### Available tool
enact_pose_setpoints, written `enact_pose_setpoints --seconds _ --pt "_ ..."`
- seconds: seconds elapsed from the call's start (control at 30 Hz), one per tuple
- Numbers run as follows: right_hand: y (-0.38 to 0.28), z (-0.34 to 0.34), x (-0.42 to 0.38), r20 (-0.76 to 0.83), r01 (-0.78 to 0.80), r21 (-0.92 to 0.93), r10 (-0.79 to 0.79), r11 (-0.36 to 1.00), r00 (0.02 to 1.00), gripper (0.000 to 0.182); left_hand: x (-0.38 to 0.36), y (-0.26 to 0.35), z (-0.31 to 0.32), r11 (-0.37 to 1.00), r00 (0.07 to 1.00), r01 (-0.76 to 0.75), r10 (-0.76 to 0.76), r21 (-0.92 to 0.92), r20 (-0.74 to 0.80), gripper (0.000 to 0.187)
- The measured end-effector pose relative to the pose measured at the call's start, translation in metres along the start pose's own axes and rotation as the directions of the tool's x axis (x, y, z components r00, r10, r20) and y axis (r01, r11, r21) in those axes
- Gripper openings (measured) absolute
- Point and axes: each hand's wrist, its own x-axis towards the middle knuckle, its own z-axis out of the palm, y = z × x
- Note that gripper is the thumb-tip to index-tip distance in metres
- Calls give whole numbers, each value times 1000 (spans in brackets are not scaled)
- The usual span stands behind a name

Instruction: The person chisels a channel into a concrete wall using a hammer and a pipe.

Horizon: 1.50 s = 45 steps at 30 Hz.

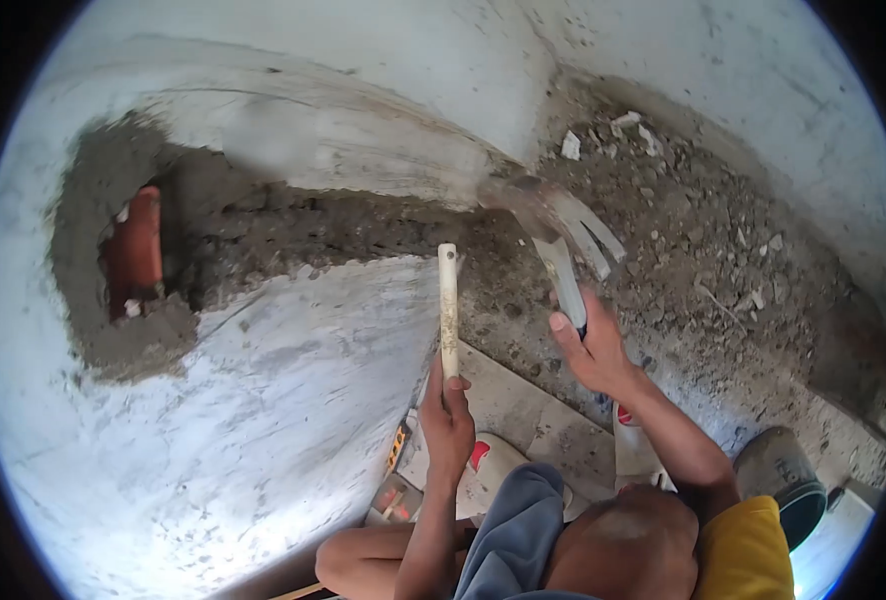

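Observation:
My left hand is closed around the lower end of a slim, dirt-speckled white pipe, held upright with a small hole near its top. In my right hand is a claw hammer, gripped by the handle. Its head points up and left, slightly blurred, over the end of a rough groove chipped along the wall. The groove runs left to an orange-red recessed box set in grey mortar. Hammer and pipe are apart from each other.
Broken rubble and dust cover the floor along the right wall. A flat slab lies beneath me, by my shoes. A dark bucket stands at lower right. A yellow-and-black object is by the left wall.

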Motion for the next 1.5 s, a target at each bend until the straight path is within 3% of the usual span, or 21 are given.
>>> enact_pose_setpoints --seconds 0.03,0.1,0.33,0.43,0.5,0.57,0.63,0.7,0.8,0.87,0.93,0.97,1.03,1.1,1.23,1.3,1.5 --pt "5 -1 3 15 25 -4 -25 1000 1000 48 2 -5 1 1000 1000 -13 13 6 -11 42" --pt "8 -2 3 142 -89 37 83 995 986 51 6 -14 5 999 998 -49 50 21 -40 42" --pt "3 5 18 170 75 -95 -58 993 984 55 19 -14 4 993 991 -94 100 75 -84 43" --pt "-3 8 18 229 -1 -28 8 1000 973 53 20 -17 3 993 989 -106 110 47 -94 43" --pt "-2 17 10 72 203 18 -204 979 976 49 20 -18 4 994 990 -109 111 20 -92 43" --pt "7 35 2 21 236 83 -238 968 971 47 19 -17 4 999 995 -31 30 -13 -93 43" --pt "11 42 3 -39 277 150 -274 949 961 45 19 -21 5 997 993 -69 66 -28 -96 43" --pt "-2 34 20 297 -54 -134 92 989 950 40 26 -28 6 992 989 -121 116 -47 -93 44" --pt "-7 25 32 271 -38 -163 81 986 959 36 47 -27 9 987 984 -160 157 -32 -84 44" --pt "-14 20 25 253 -2 -174 47 985 966 33 40 -30 7 986 1000 -19 17 -168 -10 44" --pt "-25 20 17 120 139 2 -139 990 983 37 39 -44 13 980 999 -6 -1 -199 -35 44" --pt "-22 22 13 140 146 -4 -144 989 980 37 39 -51 15 979 997 -58 48 -193 -53 47" --pt "-9 28 8 29 202 138 -208 970 978 48 35 -50 17 973 992 -106 88 -204 -94 49" --pt "8 21 8 45 219 95 -224 971 974 51 28 -34 12 989 997 -68 64 -130 -33 46" --pt "10 0 8 71 132 72 -137 989 988 60 34 -37 25 991 994 -85 77 -103 -84 47" --pt "6 -9 12 88 58 77 -64 995 994 66 44 -47 36 964 955 -249 229 -90 -191 46" --pt "0 -20 28 125 238 -94 -225 967 966 67 77 -57 62 931 902 -337 275 -142 -333 41"
